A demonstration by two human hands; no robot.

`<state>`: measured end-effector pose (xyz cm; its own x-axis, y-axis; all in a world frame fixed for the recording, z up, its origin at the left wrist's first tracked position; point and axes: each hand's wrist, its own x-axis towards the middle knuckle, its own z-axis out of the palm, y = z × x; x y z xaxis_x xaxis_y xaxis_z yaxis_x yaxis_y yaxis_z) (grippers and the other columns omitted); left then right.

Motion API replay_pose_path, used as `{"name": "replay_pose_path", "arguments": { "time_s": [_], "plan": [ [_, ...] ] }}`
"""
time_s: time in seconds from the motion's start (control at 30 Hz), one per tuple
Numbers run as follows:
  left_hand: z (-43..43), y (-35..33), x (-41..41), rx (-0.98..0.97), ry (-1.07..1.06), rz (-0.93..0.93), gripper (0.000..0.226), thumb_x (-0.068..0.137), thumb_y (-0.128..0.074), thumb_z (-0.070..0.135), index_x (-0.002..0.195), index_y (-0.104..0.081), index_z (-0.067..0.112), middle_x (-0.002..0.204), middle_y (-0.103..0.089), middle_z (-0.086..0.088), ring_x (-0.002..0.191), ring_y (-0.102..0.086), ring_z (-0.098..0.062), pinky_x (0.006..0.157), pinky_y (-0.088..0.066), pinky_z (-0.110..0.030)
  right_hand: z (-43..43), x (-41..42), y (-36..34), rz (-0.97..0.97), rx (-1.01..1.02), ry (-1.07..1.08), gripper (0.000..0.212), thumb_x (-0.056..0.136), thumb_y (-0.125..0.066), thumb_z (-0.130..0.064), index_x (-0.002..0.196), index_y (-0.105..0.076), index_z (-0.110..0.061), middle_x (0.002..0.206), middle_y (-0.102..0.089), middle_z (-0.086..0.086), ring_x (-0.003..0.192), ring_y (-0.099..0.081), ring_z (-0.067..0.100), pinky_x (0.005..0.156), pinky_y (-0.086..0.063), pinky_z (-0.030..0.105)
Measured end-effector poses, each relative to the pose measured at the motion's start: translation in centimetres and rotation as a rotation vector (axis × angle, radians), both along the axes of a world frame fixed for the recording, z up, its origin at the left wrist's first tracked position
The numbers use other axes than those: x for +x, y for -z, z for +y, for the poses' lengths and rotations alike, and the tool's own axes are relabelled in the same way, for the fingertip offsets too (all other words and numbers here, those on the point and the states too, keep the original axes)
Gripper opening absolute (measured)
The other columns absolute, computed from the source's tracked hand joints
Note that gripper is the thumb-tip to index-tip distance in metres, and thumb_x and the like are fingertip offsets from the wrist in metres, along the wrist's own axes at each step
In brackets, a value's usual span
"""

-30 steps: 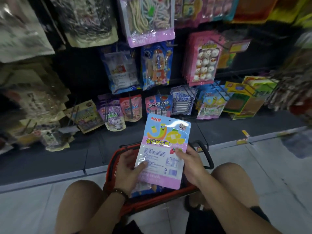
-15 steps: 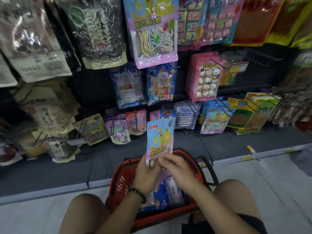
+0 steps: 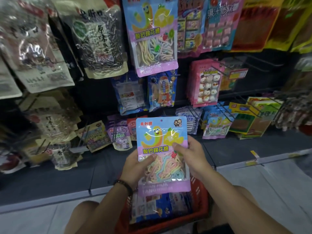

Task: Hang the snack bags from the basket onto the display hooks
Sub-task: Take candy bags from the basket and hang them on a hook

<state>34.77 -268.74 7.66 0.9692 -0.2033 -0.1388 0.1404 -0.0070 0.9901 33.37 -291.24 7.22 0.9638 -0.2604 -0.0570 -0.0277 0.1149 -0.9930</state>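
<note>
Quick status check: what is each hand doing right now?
Left hand: holding the candy bag, thumb on its front.
Right hand: holding the same bag, thumb on its front.

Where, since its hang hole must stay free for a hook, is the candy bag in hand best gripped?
By its side edges around mid-height, coming from left and right. The candy bag is flat, upright and front-facing, with the hang hole at top centre. The left hand and right hand pinch there, thumbs on the front, leaving the top strip clear.
</note>
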Motion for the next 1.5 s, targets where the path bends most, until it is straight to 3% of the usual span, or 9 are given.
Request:
{"name": "replay_pose_path", "arguments": {
  "time_s": [0.3,0.63,0.9,0.97,1.0,1.03,1.13,1.3,1.5],
  "plan": [
    [-0.8,-6.5,5.3,-0.116,-0.05,-0.036,0.025,0.103,-0.069,0.016,0.128,-0.071,0.012,0.123,-0.08,-0.009,0.115,-0.076,-0.035,0.105,-0.057,-0.061,-0.9,2.5,-5.0,-0.07,-0.117,-0.028,0.017,0.096,-0.079,-0.016,0.112,-0.078,-0.02,0.108,-0.084,0.002,0.098,-0.082,0.024,0.093,-0.065,0.053],
    [-3.0,-20.3,11.5,-0.033,-0.094,-0.25,0.018,0.099,-0.075,0.03,0.108,-0.081,0.016,0.107,-0.084,-0.006,0.101,-0.081,-0.03,0.099,-0.061,-0.058,-2.3,10.2,-20.9,-0.328,-0.247,0.077,0.007,0.104,-0.071,-0.023,0.101,-0.074,-0.029,0.088,-0.081,-0.021,0.075,-0.077,0.0,0.058,-0.056,0.015],
    [-5.9,-31.1,15.4,-0.114,-0.269,-0.375,0.02,0.098,-0.076,0.04,0.102,-0.08,0.021,0.103,-0.084,-0.005,0.1,-0.08,-0.032,0.095,-0.062,-0.059,-2.4,15.4,-31.4,-0.297,-0.229,0.222,0.046,0.096,-0.075,-0.051,0.115,-0.065,-0.01,0.111,-0.062,0.004,0.104,-0.064,0.027,0.082,-0.051,0.044],
    [-6.7,-33.0,16.4,-0.086,-0.313,-0.395,0.024,0.099,-0.072,0.044,0.102,-0.078,0.022,0.104,-0.083,-0.006,0.1,-0.079,-0.033,0.096,-0.062,-0.058,-2.4,16.4,-33.4,-0.298,-0.269,0.267,0.04,0.093,-0.077,-0.052,0.103,-0.068,-0.014,0.098,-0.069,0.003,0.084,-0.042,0.022,0.075,-0.052,0.043],
    [-7.0,-33.7,16.9,-0.069,-0.343,-0.411,0.026,0.1,-0.07,0.046,0.103,-0.077,0.022,0.103,-0.082,-0.007,0.098,-0.078,-0.033,0.093,-0.063,-0.055,-2.3,16.8,-34.1,-0.304,-0.288,0.288,0.045,0.091,-0.078,-0.053,0.097,-0.069,-0.01,0.095,-0.072,0.002,0.109,-0.066,0.018,0.07,-0.052,0.041],
    [-7.2,-34.4,17.3,-0.059,-0.372,-0.433,0.027,0.101,-0.068,0.048,0.1,-0.076,0.022,0.099,-0.081,-0.005,0.093,-0.078,-0.032,0.087,-0.064,-0.05,-2.4,17.3,-34.9,-0.312,-0.294,0.302,0.049,0.089,-0.079,-0.054,0.091,-0.069,-0.007,0.081,-0.069,0.002,0.077,-0.065,0.024,0.066,-0.049,0.039],
    [-7.7,-35.8,18.4,-0.027,-0.452,-0.495,0.029,0.101,-0.064,0.052,0.096,-0.073,0.025,0.093,-0.077,0.001,0.086,-0.074,-0.027,0.071,-0.059,-0.036,-2.3,18.6,-36.7,-0.298,-0.317,0.344,0.054,0.083,-0.08,-0.058,0.084,-0.071,-0.005,0.077,-0.075,0.013,0.066,-0.066,0.026,0.061,-0.046,0.034],
    [-8.3,-36.8,20.1,0.013,-0.509,-0.505,0.06,0.1,-0.062,0.058,0.136,-0.066,0.011,0.14,-0.068,-0.011,0.13,-0.064,-0.033,0.11,-0.051,-0.053,-2.3,20.6,-38.2,-0.257,-0.341,0.37,0.056,0.082,-0.08,-0.061,0.092,-0.064,-0.008,0.083,-0.065,0.003,0.076,-0.067,0.028,0.062,-0.047,0.034],
    [-8.5,-36.5,21.0,-0.022,-0.517,-0.546,0.062,0.101,-0.06,0.058,0.144,-0.063,0.013,0.149,-0.063,-0.008,0.139,-0.058,-0.031,0.115,-0.048,-0.05,-2.1,21.3,-38.6,-0.233,-0.381,0.361,0.055,0.075,-0.079,-0.062,0.079,-0.06,-0.011,0.073,-0.06,0.006,0.069,-0.077,0.041,0.061,-0.062,0.057]
  ]
}}
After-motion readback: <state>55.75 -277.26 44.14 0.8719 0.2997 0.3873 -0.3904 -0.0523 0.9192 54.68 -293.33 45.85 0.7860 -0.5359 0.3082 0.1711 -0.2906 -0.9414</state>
